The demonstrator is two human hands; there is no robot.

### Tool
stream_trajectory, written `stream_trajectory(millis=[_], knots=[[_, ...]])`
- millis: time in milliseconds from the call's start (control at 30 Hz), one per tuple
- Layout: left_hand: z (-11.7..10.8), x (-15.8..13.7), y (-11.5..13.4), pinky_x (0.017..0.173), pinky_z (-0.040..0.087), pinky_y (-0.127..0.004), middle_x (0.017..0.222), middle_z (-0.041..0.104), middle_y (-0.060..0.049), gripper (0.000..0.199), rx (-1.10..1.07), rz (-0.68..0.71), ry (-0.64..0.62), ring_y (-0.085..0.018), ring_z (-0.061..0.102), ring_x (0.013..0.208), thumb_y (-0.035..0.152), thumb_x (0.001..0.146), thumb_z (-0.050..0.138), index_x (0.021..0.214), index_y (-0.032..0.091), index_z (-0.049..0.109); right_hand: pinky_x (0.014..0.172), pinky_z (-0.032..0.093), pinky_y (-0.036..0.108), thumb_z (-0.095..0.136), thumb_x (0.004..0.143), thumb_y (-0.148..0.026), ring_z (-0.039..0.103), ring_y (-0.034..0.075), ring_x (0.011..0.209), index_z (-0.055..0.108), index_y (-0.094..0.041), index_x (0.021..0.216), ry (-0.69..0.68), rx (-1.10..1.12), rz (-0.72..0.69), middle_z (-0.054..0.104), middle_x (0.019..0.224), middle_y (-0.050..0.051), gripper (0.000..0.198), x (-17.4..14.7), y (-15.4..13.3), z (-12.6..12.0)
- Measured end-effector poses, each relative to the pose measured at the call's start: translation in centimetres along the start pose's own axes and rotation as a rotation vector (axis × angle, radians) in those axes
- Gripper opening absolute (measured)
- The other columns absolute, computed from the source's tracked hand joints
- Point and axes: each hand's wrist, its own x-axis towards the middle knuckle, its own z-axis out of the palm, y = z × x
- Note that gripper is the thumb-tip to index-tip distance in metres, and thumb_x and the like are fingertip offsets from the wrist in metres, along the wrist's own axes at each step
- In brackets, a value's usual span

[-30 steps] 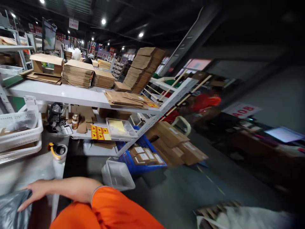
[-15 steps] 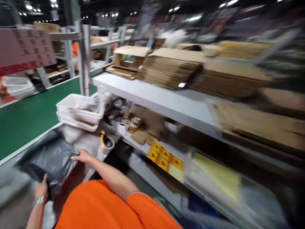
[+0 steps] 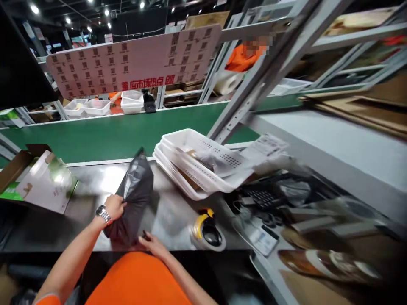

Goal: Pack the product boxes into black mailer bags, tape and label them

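Note:
A black plastic mailing bag (image 3: 135, 207) stands tilted above the metal worktop, creased and bulging. My left hand (image 3: 113, 207), with a steel watch at the wrist, is closed on the bag's left side. At the bag's lower right corner, my right hand (image 3: 154, 245) pinches a dark bit of the plastic between thumb and fingers. To the right of the bag lies a yellow tape dispenser (image 3: 208, 231) with a roll of clear tape. Stacked white plastic baskets (image 3: 203, 169) holding wrapped items sit behind the dispenser.
An open printed carton (image 3: 47, 182) stands on the left of the worktop. Beyond the worktop's back edge runs a green conveyor belt (image 3: 121, 135). A keypad, phone and papers crowd the right, under a grey shelf (image 3: 349, 140). A person in orange is across the belt.
The view has swung left, bringing the carton and the sign's full width into sight. The bag, spread flatter between both hands before, is now tilted up, with the right hand at its lower corner.

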Motion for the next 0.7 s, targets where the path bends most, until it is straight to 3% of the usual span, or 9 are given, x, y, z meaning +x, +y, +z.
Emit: stream_trajectory(millis=[67, 133, 200, 267, 333, 400, 467, 567, 700], knots=[[0.3, -0.7, 1.1, 0.097, 0.054, -0.038, 0.120, 0.087, -0.023, 0.032, 0.137, 0.037, -0.039, -0.035, 0.082, 0.119, 0.029, 0.109, 0.058, 0.103, 0.016, 0.087, 0.132, 0.045, 0.072, 0.079, 0.075, -0.085, 0.058, 0.054, 0.156, 0.076, -0.019, 0.146, 0.086, -0.072, -0.070, 0.069, 0.160, 0.026, 0.097, 0.6, 0.5, -0.5], [0.0, -1.1, 0.8, 0.095, 0.056, -0.039, 0.118, 0.087, -0.023, 0.035, 0.177, 0.056, -0.076, -0.036, 0.083, 0.117, 0.038, 0.109, 0.061, 0.105, 0.016, 0.088, 0.140, 0.035, 0.070, 0.070, 0.094, -0.076, 0.040, 0.046, 0.171, 0.056, -0.022, 0.169, 0.204, -0.164, -0.299, 0.045, 0.183, 0.021, 0.094, 1.6, -0.2, -1.3], [-1.1, -1.0, -0.9, 0.094, 0.059, -0.039, 0.111, 0.088, -0.018, 0.042, 0.080, 0.098, -0.151, -0.037, 0.083, 0.113, 0.056, 0.099, 0.076, 0.104, 0.016, 0.089, 0.141, 0.035, 0.069, 0.066, 0.106, -0.062, 0.028, 0.040, 0.177, 0.043, -0.030, 0.178, 0.267, -0.281, -0.566, 0.030, 0.191, 0.016, 0.083, 2.6, -1.4, -1.9], [-2.8, -0.1, -3.3, 0.096, 0.063, -0.039, 0.115, 0.089, -0.013, 0.054, -0.147, 0.140, -0.182, -0.035, 0.082, 0.113, 0.064, 0.092, 0.082, 0.115, 0.016, 0.089, 0.140, 0.039, 0.068, 0.066, 0.110, -0.050, 0.021, 0.039, 0.179, 0.040, -0.032, 0.180, 0.289, -0.409, -0.758, 0.025, 0.193, 0.014, 0.076, 3.5, -2.7, -2.2], [-4.3, 1.5, -5.5, 0.101, 0.066, -0.040, 0.139, 0.085, -0.012, 0.060, -0.351, 0.116, -0.087, -0.033, 0.078, 0.130, 0.063, 0.106, 0.062, 0.139, 0.018, 0.083, 0.138, 0.041, 0.069, 0.066, 0.112, -0.042, 0.019, 0.039, 0.180, 0.041, -0.031, 0.180, 0.308, -0.506, -0.877, 0.026, 0.192, 0.015, 0.073, 4.3, -3.3, -2.1], [-4.7, 3.6, -6.6, 0.115, 0.063, -0.043, 0.166, 0.068, -0.014, 0.063, -0.404, 0.041, 0.063, -0.031, 0.063, 0.156, 0.048, 0.117, 0.033, 0.161, 0.017, 0.068, 0.137, 0.042, 0.072, 0.065, 0.113, -0.038, 0.020, 0.040, 0.179, 0.042, -0.030, 0.179, 0.324, -0.568, -0.948, 0.030, 0.190, 0.017, 0.070, 4.9, -3.5, -2.2], [-3.4, 5.7, -6.1, 0.133, 0.050, -0.045, 0.182, 0.048, -0.017, 0.065, -0.355, -0.018, 0.125, -0.029, 0.044, 0.172, 0.036, 0.118, 0.025, 0.173, 0.013, 0.052, 0.136, 0.042, 0.075, 0.063, 0.114, -0.036, 0.024, 0.041, 0.178, 0.047, -0.027, 0.176, 0.312, -0.628, -0.988, 0.036, 0.187, 0.019, 0.064, 5.4, -3.3, -2.4], [0.9, 7.9, -3.3, 0.144, 0.032, -0.046, 0.188, 0.032, -0.021, 0.068, -0.317, -0.023, 0.078, -0.029, 0.030, 0.178, 0.033, 0.117, 0.036, 0.180, 0.006, 0.037, 0.133, 0.043, 0.079, 0.059, 0.115, -0.034, 0.031, 0.041, 0.176, 0.059, -0.023, 0.166, 0.260, -0.722, -1.003, 0.045, 0.183, 0.021, 0.052, 6.2, -3.5, -3.3], [6.8, 8.3, 0.3, 0.145, 0.020, -0.068, 0.193, 0.021, -0.013, 0.070, -0.020, 0.118, 0.072, -0.035, 0.015, 0.181, 0.042, 0.118, 0.038, 0.184, 0.019, 0.033, 0.131, 0.044, 0.082, 0.056, 0.114, -0.029, 0.043, 0.041, 0.170, 0.064, -0.021, 0.161, 0.182, -0.806, -0.999, 0.057, 0.173, 0.021, 0.048, 7.2, -5.0, -4.6]])
